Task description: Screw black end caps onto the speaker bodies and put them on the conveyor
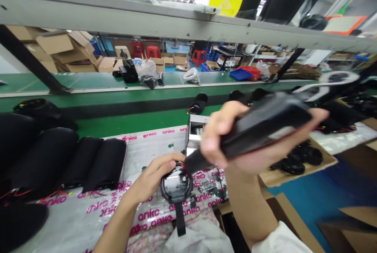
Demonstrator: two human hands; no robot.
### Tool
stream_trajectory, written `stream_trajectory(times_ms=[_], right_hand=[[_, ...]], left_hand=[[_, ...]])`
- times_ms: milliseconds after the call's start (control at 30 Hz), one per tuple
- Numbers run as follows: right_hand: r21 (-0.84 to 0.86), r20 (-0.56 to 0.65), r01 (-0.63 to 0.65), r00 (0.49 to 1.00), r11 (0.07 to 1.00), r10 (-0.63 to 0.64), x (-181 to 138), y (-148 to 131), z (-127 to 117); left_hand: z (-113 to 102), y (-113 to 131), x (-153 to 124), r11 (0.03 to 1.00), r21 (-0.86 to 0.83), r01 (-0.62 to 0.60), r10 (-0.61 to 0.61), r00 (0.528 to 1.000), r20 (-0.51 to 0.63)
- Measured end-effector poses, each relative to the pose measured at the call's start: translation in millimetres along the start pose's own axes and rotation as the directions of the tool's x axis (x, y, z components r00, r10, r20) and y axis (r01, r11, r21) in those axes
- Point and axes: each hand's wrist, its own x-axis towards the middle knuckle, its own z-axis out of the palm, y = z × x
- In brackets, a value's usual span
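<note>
Head view: left hand (153, 175) clasps the round black part (176, 188), steadying it just below right hand (232, 143), clenched on black tool (266, 125).

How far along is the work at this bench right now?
Done, apparently: black cylindrical housings lie lined up at left. In hand: the left hand steadies a round black part while the right hand holds a power screwdriver, tip at its rim. Left: more black parts wait on the cardboard at right.
</note>
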Motion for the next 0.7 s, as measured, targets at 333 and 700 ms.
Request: stream_trajectory(times_ms=[333,700], right_hand=[[-0.345,-0.183,0.158,0.956,0.925,-0.231,-57.5,44.7,-75.2],[-0.187,-0.172,-0.032,0.985,0.982,-0.001,-36.1,27.3,-87.4]], left_hand=[[22.2,16.7,-34.2,0.789,0.536,-0.300,0.318,0.946,0.063],[52.6,2.5,-39.2,0.769,0.500,-0.398,0.522,0.843,-0.132]])
